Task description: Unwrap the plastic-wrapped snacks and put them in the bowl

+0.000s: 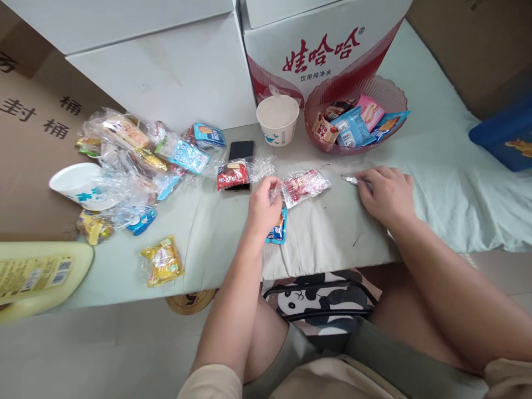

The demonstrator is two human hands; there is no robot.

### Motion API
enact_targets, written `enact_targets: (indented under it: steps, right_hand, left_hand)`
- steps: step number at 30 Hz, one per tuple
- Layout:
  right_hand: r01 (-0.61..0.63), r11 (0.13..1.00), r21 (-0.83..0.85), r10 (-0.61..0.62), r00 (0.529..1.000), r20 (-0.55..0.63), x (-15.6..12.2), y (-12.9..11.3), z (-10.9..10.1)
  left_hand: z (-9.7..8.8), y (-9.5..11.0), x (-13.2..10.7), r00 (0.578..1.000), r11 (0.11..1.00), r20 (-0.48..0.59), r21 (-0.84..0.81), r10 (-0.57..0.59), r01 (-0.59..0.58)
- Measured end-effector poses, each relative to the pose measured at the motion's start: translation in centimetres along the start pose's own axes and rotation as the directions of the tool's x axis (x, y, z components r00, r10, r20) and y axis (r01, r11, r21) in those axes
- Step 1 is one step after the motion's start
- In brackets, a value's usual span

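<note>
From where I stand, the metal tool shows only its tip; the right hand covers the remainder. The right fingers are loosely bent over the cloth; I cannot tell how firmly they grip the tool. The left hand has its fingers curled close to the thumb, with clear film at the fingertips; I cannot tell whether they grip it. The red-and-white packet lies on the cloth just beside these fingertips, between the 2 hands. The left hand partly covers a blue-edged packet. A red packet covers part of the phone. The frame edge cuts off the yellow jug and the blue container.

Containers: 
1. The pink ribbed bowl holds blue, pink and reddish-brown packets. 
2. The upright paper cup has clear film projecting above its rim; its depth is unseen. 
3. The tilted paper cup stands against the packet pile, partly screened by clear wrapping.
</note>
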State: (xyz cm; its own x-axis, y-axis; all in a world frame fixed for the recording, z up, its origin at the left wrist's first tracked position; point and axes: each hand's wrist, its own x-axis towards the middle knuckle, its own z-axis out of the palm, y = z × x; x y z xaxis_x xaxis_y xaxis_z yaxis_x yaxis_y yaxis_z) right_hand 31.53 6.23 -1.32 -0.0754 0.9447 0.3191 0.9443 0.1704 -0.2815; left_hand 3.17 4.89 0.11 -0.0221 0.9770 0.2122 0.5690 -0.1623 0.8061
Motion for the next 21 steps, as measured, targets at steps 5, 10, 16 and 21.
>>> enact_targets:
  steps: [5, 10, 16, 21]
  right_hand:
    - [0.09, 0.993, 0.08, -0.09, 0.996, 0.004, 0.1, -2.2, 0.3]
    - [0.364, 0.897, 0.25, -0.401, 0.908, 0.117, -0.6, -4.7, 1.0]
    - [0.299, 0.934, 0.194, -0.327, 0.936, 0.133, -0.7, -4.8, 1.0]
    - [0.323, 0.926, 0.197, -0.349, 0.93, 0.116, -0.8, -4.6, 0.9]
  left_hand:
    - [0.1, 0.3, 0.0, 1.0, 0.997, -0.011, 0.072, 0.017, -0.016]
    - [0.1, 0.0, -0.3, 0.999, 0.992, 0.029, 0.124, 0.02, -0.023]
    - [-0.4, -0.3, -0.2, 0.986, 0.987, -0.073, 0.068, 0.151, -0.146]
    - [0.0, -0.8, 0.2, 0.943, 0.955, -0.166, -0.028, 0.287, -0.296]
